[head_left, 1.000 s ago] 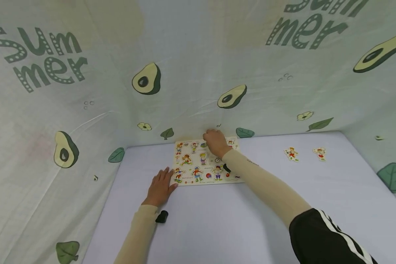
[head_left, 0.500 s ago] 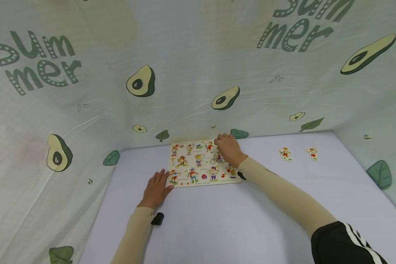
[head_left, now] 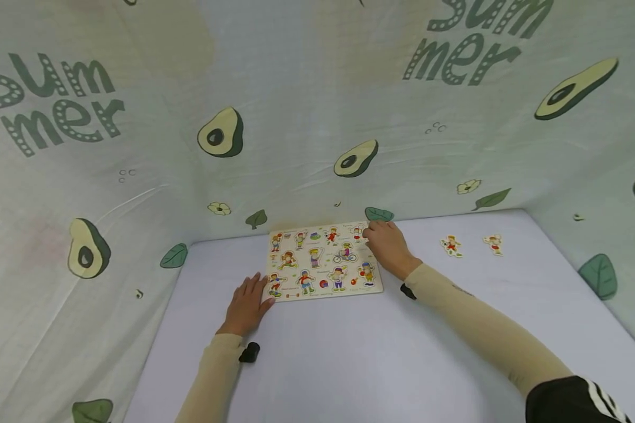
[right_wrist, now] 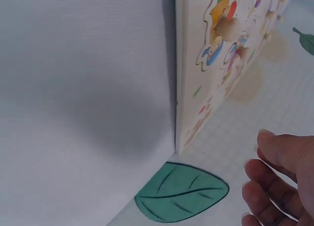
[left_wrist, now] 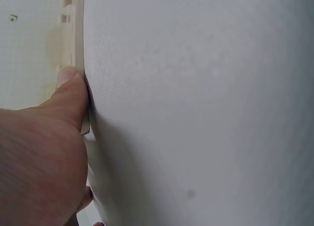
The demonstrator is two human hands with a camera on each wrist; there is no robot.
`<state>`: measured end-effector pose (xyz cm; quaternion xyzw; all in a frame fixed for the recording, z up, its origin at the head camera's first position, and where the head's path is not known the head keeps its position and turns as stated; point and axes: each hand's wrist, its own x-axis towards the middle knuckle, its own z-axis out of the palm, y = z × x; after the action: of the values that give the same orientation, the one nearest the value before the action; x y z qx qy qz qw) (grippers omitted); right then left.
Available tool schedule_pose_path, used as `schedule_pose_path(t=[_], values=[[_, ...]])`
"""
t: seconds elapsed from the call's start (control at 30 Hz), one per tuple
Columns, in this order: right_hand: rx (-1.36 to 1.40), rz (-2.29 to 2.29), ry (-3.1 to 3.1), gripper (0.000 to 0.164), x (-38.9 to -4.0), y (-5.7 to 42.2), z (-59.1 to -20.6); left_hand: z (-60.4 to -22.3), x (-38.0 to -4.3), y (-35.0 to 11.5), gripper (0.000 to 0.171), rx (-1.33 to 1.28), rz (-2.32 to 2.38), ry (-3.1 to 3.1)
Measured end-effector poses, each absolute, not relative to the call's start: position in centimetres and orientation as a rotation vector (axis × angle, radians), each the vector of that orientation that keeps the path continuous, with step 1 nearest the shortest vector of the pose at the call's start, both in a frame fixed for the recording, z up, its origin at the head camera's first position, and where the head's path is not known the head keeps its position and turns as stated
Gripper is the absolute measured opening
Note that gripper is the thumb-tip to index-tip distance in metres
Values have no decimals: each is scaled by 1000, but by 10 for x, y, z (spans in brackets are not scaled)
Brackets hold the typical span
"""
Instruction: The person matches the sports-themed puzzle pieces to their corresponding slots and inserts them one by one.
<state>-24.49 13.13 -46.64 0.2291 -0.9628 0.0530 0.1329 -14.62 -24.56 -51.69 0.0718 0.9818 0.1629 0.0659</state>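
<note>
A cream puzzle board (head_left: 301, 262) printed with children playing sports lies at the far side of the white table. My left hand (head_left: 244, 306) rests at its lower left corner, fingers straight; in the left wrist view the thumb (left_wrist: 68, 91) presses on the board's edge (left_wrist: 79, 34). Over the upper right edge of the board is my right hand (head_left: 390, 248). In the right wrist view this hand (right_wrist: 282, 179) has loosely bent fingers, thumb apart from them, with nothing between. The board's side (right_wrist: 181, 88) stands apart from those fingers in that view.
Two loose figure pieces lie to the right: a soccer player (head_left: 451, 245) and a child in red and white (head_left: 493, 244). Behind the board rises a pale cloth (head_left: 296, 147) printed with avocados and leaves. White tabletop (head_left: 360, 358) stretches in front.
My right hand has moved right across the board's top, from its middle to its right edge, uncovering the figures there. My left hand stays at the corner. The head view has shifted slightly.
</note>
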Motion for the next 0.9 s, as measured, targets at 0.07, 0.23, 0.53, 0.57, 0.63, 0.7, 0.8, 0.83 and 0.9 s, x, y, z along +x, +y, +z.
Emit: schedule_pose_path(t=[0.07, 0.23, 0.53, 0.57, 0.63, 0.7, 0.8, 0.83, 0.9], values=[[649, 157, -2789, 22, -243, 138, -469, -517, -146, -246, 64, 224, 501, 2965], [603, 170, -2798, 22, -237, 155, -474, -517, -145, -247, 64, 232, 504, 2962], [482, 238, -2838, 22, -225, 188, -481, -515, -144, -246, 64, 226, 510, 2961], [470, 243, -2842, 21, -224, 192, -481, -515, -144, -246, 64, 224, 509, 2958], [452, 248, -2847, 21, -221, 202, -484, -514, -143, -246, 64, 222, 506, 2951], [439, 253, -2849, 21, -218, 212, -487, -513, -143, -245, 64, 220, 504, 2943], [427, 272, -2849, 20, -214, 229, -488, -513, -144, -245, 64, 229, 504, 2945], [422, 281, -2850, 20, -213, 234, -488, -512, -144, -245, 64, 230, 502, 2944], [410, 291, -2852, 20, -211, 243, -487, -512, -145, -246, 64, 232, 494, 2947]])
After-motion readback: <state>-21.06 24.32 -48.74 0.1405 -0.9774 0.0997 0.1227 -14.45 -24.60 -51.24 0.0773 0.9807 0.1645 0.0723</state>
